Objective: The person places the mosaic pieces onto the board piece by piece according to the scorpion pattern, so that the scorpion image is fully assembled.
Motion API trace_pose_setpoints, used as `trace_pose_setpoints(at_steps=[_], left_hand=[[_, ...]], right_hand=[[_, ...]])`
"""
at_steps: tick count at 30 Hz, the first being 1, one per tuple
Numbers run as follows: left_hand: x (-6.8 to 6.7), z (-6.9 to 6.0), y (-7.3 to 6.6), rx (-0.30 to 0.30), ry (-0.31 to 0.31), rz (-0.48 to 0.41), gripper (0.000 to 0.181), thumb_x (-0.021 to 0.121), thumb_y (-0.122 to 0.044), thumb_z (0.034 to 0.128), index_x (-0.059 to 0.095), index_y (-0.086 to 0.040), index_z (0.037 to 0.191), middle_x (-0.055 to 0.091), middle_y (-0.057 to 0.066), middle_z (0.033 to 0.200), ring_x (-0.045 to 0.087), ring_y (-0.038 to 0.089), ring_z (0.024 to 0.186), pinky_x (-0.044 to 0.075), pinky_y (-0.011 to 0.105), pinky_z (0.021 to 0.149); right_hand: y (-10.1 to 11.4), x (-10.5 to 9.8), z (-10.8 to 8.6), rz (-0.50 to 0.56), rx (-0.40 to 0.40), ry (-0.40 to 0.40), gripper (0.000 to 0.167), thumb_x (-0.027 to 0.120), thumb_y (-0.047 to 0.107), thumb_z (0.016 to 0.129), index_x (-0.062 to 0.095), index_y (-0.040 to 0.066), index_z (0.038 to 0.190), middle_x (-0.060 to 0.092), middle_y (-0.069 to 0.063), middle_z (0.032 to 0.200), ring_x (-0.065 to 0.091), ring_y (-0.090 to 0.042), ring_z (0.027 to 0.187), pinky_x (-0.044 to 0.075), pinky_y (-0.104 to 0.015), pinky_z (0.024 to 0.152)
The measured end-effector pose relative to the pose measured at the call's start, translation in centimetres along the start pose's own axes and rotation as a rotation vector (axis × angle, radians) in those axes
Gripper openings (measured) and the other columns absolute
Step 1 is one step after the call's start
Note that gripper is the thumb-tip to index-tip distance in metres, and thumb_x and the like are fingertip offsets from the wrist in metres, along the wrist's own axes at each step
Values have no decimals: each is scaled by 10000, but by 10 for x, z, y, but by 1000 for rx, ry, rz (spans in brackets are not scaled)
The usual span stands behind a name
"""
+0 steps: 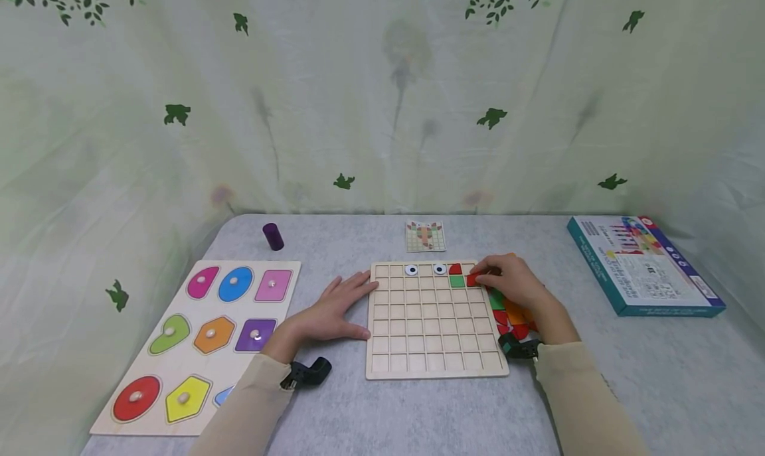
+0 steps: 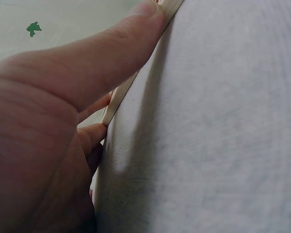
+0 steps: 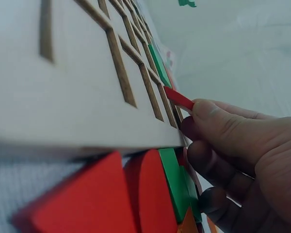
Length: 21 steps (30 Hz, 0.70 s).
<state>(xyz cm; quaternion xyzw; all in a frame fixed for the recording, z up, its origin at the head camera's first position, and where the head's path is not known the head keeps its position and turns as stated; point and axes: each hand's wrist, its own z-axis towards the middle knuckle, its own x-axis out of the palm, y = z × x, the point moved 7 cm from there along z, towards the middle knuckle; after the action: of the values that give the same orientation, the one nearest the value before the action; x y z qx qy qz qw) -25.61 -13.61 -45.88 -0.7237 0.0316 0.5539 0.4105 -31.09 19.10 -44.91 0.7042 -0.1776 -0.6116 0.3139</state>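
The right hand [image 1: 510, 280] pinches a red piece [image 3: 179, 99] at the far right corner of the grid board [image 1: 436, 326]; the left hand [image 1: 331, 311], fingers extended, touches its left edge. Print on the box [image 1: 645, 270] at right is too small to read.

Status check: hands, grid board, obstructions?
Right hand pinching red tile, upper right of grid board. Left hand against board's left edge. Loose pieces beside right edge; no obstruction seen.
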Motion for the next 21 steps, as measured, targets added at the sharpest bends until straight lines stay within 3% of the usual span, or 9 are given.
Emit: trace_pose_setpoints(at_steps=[8,16,21], left_hand=[[0,0,0,8,-4,-2,949,795,-445,814,318,-121,1568,156,139,1684,133,344,1562,12,600,1250],[0,0,-1,-1,1,-6,952,795,-441,816,312,-121,1571,148,136,1686,127,337,1565,6,597,1252],[0,-1,-1,-4,1,-3,954,797,-442,813,313,-124,1571,148,135,1686,125,339,1565,6,594,1252]], right_hand=[[0,2,0,-27,-29,-3,143,669,173,962,738,139,1082,715,-58,1004,584,-195,863,500,-302,797],[5,3,1,-55,-85,-14,130,671,122,951,743,124,1059,671,-48,928,552,-187,834,480,-291,752],[5,3,1,-70,-84,-20,143,683,119,942,758,118,1064,701,-55,967,553,-188,826,479,-284,743]])
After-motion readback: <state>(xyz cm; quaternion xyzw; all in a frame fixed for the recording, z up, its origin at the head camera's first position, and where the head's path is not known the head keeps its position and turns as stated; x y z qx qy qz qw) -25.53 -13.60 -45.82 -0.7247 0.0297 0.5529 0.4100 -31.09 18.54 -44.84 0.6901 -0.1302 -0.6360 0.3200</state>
